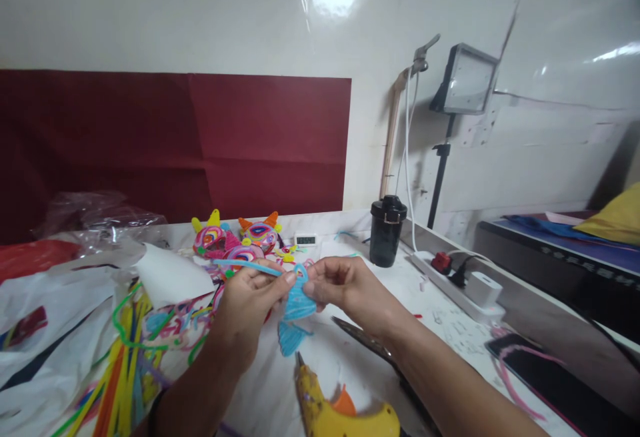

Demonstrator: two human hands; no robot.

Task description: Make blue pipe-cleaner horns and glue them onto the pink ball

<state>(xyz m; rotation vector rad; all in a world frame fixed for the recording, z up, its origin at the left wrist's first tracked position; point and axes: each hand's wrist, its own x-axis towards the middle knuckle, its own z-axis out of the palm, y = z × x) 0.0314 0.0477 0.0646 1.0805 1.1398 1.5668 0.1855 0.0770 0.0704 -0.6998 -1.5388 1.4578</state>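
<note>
Table: white worktop (pixel 450 330), littered with craft stuff.
Loose pipe cleaners: heap (pixel 120 370) at left.
Glue gun: yellow (pixel 340 413), lying nearest the viewer.
Left hand (pixel 250 300): fingers pinched shut on the blue pipe-cleaner figure (pixel 297 303).
Right hand (pixel 345 283): pinching the same figure, just above the table.

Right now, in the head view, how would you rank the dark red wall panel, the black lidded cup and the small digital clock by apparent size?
1. Dark red wall panel, largest by far.
2. Black lidded cup.
3. Small digital clock, smallest.
</note>
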